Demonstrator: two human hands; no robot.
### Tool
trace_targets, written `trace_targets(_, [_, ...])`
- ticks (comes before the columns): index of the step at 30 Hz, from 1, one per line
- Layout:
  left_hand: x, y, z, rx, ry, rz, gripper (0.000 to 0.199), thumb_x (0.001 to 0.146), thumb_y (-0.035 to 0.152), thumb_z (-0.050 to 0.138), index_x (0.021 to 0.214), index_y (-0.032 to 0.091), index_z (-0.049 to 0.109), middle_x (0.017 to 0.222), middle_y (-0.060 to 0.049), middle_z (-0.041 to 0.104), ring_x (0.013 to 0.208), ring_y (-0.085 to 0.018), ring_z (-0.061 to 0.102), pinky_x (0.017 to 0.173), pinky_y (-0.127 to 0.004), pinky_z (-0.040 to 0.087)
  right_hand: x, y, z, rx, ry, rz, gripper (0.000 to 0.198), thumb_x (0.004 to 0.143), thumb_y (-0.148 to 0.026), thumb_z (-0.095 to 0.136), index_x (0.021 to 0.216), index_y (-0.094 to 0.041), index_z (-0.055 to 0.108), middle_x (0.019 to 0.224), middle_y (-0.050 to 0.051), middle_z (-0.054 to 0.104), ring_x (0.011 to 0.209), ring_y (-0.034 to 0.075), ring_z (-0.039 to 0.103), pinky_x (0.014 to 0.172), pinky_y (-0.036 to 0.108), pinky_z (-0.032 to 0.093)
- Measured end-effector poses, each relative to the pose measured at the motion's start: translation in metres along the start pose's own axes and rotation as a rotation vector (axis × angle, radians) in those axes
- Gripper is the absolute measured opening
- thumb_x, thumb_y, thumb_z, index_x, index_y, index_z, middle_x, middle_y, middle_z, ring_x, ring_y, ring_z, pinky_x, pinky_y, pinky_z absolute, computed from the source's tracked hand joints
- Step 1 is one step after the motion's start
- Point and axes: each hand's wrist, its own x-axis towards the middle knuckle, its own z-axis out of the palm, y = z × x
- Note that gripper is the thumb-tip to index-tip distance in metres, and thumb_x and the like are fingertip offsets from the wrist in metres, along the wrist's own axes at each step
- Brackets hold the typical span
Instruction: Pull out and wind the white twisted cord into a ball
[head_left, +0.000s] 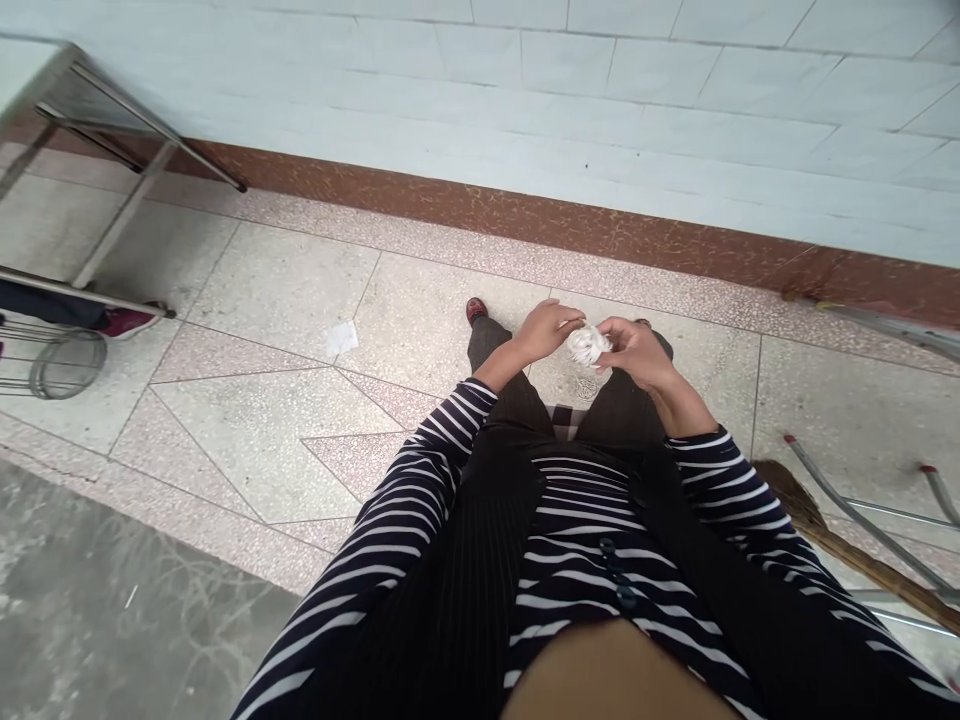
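Pale tiled wall [465, 90] above a brown skirting [525, 222]; speckled cream-and-pink floor [255, 440], bordering grey concrete [90, 560] at lower left; metal-framed table [26, 65], upper left; metal legs [816, 472], right.

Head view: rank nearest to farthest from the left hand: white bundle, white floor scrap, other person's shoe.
1. White bundle, just right of the left hand.
2. White floor scrap, off to the left.
3. Other person's shoe, far left.

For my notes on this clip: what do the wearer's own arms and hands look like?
The left sleeve and right sleeve are dark navy with thin white stripes, ending short of the wrists. The left hand and right hand are bare, without gloves.
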Motion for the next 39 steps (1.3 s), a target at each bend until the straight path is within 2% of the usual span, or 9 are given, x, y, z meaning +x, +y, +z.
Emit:
trace_targets(4, [-0.014,0.003,0.033,-0.154,-0.087,-0.119,0.033,0.108,0.029,0.052,0.089,0.018,0.078,0.1,-0.005,0.082,0.096,-0.021,0.074,0.097,-0.034,0.054,0.012,-0.013,-0.026,0.211,0.277,-0.138,0.045,0.06,-0.039,0.089,0.093,-0.025,0.062,0.089,-0.001,0.067,0.073,0.018,0.064,0.059,0.03,0.057])
trace_targets(8, [-0.036,0.015,0.048,-0.066,-0.16,-0.128,0.034,0.107,0.027,0.055,0.08,0.019,0.075,0.082,-0.002,0.078,0.086,-0.019,0.073,0.11,-0.038,0.052,0.031,0.003,-0.039,-0.296,0.557,-0.09,0.036,0.061,-0.024,0.083,0.087,-0.025,0.057,0.083,0.001,0.062,0.077,0.022,0.063,0.071,0.037,0.059])
trace_targets(12, [-0.046,0.017,0.03,0.112,-0.091,0.03,0.026,0.108,0.026,0.055,0.1,0.021,0.08,0.095,-0.005,0.08,0.1,-0.022,0.075,0.129,-0.051,0.038,0.014,0.029,-0.012,-0.602,0.247,0.043,0.029,0.054,-0.014,0.077,0.077,-0.023,0.061,0.08,0.002,0.063,0.08,0.023,0.062,0.077,0.038,0.057])
trace_targets(19, [-0.032,0.007,0.017,0.025,-0.072,-0.004,0.026,0.109,0.023,0.053,0.11,0.019,0.078,0.113,-0.007,0.082,0.115,-0.021,0.074,0.128,-0.049,0.038,-0.033,0.011,0.013,0.113,-0.155,0.168,0.04,0.049,-0.027,0.09,0.082,-0.022,0.068,0.076,-0.003,0.068,0.07,0.018,0.062,0.054,0.029,0.057])
trace_targets(25, [-0.04,0.021,0.041,-0.154,-0.175,-0.183,0.036,0.108,0.029,0.053,0.081,0.018,0.074,0.087,-0.002,0.079,0.088,-0.018,0.073,0.091,-0.03,0.053,-0.016,-0.013,-0.01,0.195,0.35,0.062,0.052,0.051,-0.042,0.097,0.084,-0.024,0.06,0.079,-0.001,0.068,0.065,0.017,0.063,0.053,0.029,0.054])
trace_targets(29, [-0.057,0.035,0.045,-0.039,-0.238,-0.159,0.033,0.106,0.027,0.058,0.077,0.019,0.072,0.076,-0.001,0.077,0.079,-0.017,0.071,0.106,-0.034,0.051,0.004,-0.008,-0.029,-0.299,0.571,0.033,0.041,0.067,-0.033,0.086,0.09,-0.027,0.054,0.078,0.001,0.065,0.067,0.024,0.063,0.067,0.04,0.054])
trace_targets(33, [-0.059,0.04,0.028,0.076,-0.133,-0.046,0.026,0.11,0.026,0.055,0.103,0.021,0.079,0.096,-0.005,0.082,0.097,-0.02,0.076,0.126,-0.044,0.041,-0.001,0.008,-0.016,-0.72,0.385,0.023,0.029,0.062,-0.016,0.075,0.08,-0.026,0.054,0.086,0.006,0.067,0.084,0.027,0.065,0.084,0.042,0.053])
trace_targets(36, [-0.053,0.038,0.014,0.111,-0.124,-0.001,0.027,0.111,0.029,0.055,0.107,0.02,0.081,0.102,-0.007,0.082,0.105,-0.022,0.076,0.13,-0.049,0.038,-0.02,0.017,0.007,-0.579,0.019,0.058,0.026,0.056,-0.017,0.071,0.076,-0.025,0.057,0.074,-0.001,0.062,0.073,0.021,0.06,0.07,0.034,0.052])
trace_targets(39, [-0.049,0.035,0.008,0.033,-0.147,-0.031,0.026,0.111,0.027,0.057,0.108,0.02,0.081,0.108,-0.007,0.084,0.11,-0.021,0.076,0.131,-0.048,0.037,-0.042,0.01,0.016,-0.25,-0.082,0.17,0.029,0.055,-0.025,0.074,0.081,-0.024,0.06,0.073,-0.003,0.063,0.067,0.019,0.057,0.057,0.031,0.054])
